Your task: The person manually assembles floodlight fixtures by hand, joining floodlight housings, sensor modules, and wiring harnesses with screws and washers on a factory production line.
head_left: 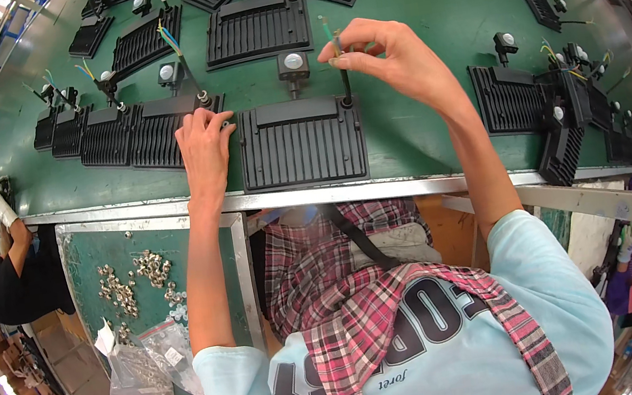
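Observation:
A black ribbed floodlight housing [303, 154] lies in front of me near the table's edge. A sensor head with a white dome [293, 63] stands at its far side. From its far right corner rises a black cable [346, 88] with bare-ended coloured wires. My right hand [393, 59] pinches this cable near its top, where the wires come out. Left of the housing, my left hand [204, 145] is closed, thumb against fingers, over the right end of another housing [157, 143]. A small ring-like piece shows at its fingertips, too small to name.
More housings with cables stand in a row at left, at the far side [256, 31] and in a pile at right [510, 99]. A lower side tray [80, 257] holds metal fittings [117, 291] and plastic bags [139, 379]. Other people are at far left and right.

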Tool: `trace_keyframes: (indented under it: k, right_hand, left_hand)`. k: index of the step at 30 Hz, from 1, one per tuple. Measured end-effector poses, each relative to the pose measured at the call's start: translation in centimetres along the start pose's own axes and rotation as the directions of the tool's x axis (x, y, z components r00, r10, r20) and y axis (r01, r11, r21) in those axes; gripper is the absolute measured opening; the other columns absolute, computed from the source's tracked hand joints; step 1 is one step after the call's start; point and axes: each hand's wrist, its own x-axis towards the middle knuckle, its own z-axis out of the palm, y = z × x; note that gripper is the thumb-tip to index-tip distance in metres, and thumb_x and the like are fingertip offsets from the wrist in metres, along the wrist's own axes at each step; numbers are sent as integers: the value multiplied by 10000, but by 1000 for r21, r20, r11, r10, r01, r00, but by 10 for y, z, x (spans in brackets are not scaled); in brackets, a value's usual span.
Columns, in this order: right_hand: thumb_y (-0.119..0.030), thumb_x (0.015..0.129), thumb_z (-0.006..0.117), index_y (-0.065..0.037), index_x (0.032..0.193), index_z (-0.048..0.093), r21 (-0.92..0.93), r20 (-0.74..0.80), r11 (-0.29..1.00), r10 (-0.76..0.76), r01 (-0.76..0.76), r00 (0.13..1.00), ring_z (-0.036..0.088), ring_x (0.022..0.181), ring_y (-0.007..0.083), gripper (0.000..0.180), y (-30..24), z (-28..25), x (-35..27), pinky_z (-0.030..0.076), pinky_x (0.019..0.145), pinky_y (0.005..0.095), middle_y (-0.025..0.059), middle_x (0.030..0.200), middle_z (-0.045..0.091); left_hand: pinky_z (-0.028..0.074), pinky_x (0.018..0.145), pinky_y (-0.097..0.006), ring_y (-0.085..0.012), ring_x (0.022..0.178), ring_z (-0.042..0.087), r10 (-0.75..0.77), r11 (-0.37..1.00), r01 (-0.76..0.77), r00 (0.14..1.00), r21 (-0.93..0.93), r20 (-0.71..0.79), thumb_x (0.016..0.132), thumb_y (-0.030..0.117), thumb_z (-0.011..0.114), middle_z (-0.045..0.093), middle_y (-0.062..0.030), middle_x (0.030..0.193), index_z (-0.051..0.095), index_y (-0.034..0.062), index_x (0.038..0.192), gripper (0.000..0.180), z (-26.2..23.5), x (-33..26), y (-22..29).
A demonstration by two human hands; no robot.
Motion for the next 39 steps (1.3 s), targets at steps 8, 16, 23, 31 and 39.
trace_keyframes:
  k: [8, 16, 23, 31, 39]
  right_hand:
    - [-228, 833, 731, -32, 886, 704, 16, 155, 990, 136, -141, 978, 548, 662, 121, 204, -7, -18, -3, 465, 649, 304, 37, 684, 601]
    - [-397, 755, 791, -149, 921, 695, -363, 145, 919, 222, -157, 964, 678, 794, 262, 313, 23, 10, -18, 523, 699, 402, 37, 815, 697]
    - [-272, 838, 737, -92, 1017, 650, -221, -152, 963, 124, -156, 981, 618, 947, 269, 267, 57, 6, -66, 485, 801, 410, 83, 969, 646]
    - [-155, 851, 694, -74, 1164, 624, -498, -795, 639, -66, -586, 603, 482, 1079, 354, 331, 131, -70, -163, 402, 935, 453, 132, 1194, 525]
    - [-84, 763, 712, -84, 1218, 589, -411, -671, 812, 39, -415, 740, 394, 1191, 385, 472, 70, 24, -116, 328, 1029, 507, 139, 1304, 456]
  left_hand:
    - [396, 798, -376, -249, 923, 518, 37, 999, -38, 999, 34, 27, 818, 91, 731, 505, -73, 929, 672, 57, 988, 183, -2, 2, -11]
    - [385, 800, -390, -252, 928, 528, 169, 984, -167, 985, 62, -33, 801, 89, 743, 522, -68, 936, 650, 51, 962, 190, -10, 7, -11]
    - [502, 807, -369, -270, 861, 635, -192, 915, 109, 964, -389, -182, 824, 5, 705, 661, -81, 917, 648, 39, 941, 135, -14, 2, 23]
    - [482, 778, -389, -296, 869, 572, 577, 684, -434, 814, -587, 70, 769, -24, 690, 580, -122, 848, 638, 4, 951, 192, 28, 9, 176]
    - [478, 765, -390, -297, 825, 545, 523, 779, -404, 841, -480, 140, 770, -12, 673, 544, -121, 835, 600, 4, 923, 170, 41, 18, 142]
